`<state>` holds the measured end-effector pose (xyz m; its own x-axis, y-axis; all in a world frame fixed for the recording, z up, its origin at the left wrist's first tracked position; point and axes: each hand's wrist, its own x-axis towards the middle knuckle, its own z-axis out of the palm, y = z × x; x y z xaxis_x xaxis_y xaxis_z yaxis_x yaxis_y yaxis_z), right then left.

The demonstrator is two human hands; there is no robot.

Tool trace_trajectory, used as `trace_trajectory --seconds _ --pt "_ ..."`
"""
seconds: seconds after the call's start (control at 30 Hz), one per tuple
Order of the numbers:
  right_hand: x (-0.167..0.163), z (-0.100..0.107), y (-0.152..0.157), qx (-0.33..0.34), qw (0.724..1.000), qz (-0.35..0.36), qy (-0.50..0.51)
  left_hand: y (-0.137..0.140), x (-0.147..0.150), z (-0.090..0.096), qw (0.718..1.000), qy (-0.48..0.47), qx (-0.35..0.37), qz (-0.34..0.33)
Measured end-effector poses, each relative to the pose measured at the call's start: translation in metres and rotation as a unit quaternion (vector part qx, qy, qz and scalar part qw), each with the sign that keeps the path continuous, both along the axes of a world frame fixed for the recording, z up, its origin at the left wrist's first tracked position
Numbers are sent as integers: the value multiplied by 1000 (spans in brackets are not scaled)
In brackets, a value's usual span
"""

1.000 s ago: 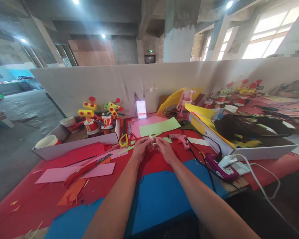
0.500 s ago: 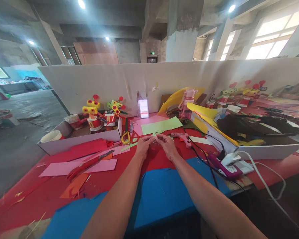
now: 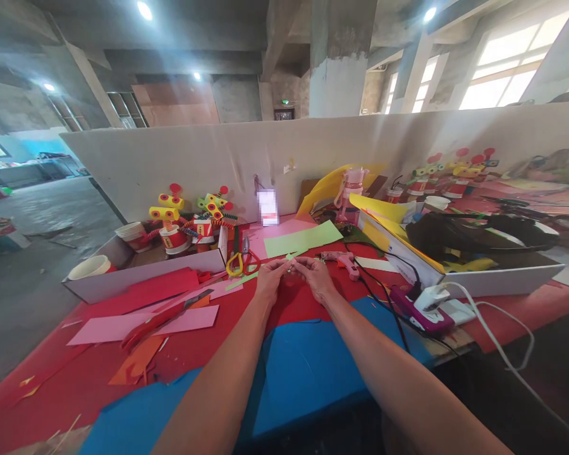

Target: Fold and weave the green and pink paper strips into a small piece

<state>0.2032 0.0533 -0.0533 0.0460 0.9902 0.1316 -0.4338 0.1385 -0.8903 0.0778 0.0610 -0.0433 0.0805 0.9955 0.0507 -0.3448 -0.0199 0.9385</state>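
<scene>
My left hand (image 3: pixel 269 281) and my right hand (image 3: pixel 315 278) meet over the red table covering, fingertips pinched. Between them is a small light-green paper piece (image 3: pixel 290 257), mostly covered by the fingers. Just beyond lies a larger light-green paper sheet (image 3: pixel 303 238) on pink paper. A pink glue gun (image 3: pixel 344 261) rests to the right of my right hand. Left of my left hand are yellow-handled scissors (image 3: pixel 234 264), with a narrow green strip (image 3: pixel 241 282) nearby.
Paper-cup figures (image 3: pixel 171 237) stand in a shallow box (image 3: pixel 145 278) at left. Red-handled scissors (image 3: pixel 159 321) lie across pink strips (image 3: pixel 109 327). Blue sheet (image 3: pixel 313 366) covers the near edge. Cables run from a purple power strip (image 3: pixel 420 314) below the right-hand box (image 3: pixel 507 281).
The whole view has shifted slightly as the head moved. Both hands keep pinching the small green paper in nearly the same place.
</scene>
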Motion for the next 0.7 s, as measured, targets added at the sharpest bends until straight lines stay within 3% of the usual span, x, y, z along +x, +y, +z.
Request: trace_trajectory --seconds 0.43,0.7 --pt "1 4 -3 -33 999 20 14 -1 3 2 999 -42 -10 7" --pt "4 3 -1 -41 999 11 18 3 4 -2 995 54 38 75"
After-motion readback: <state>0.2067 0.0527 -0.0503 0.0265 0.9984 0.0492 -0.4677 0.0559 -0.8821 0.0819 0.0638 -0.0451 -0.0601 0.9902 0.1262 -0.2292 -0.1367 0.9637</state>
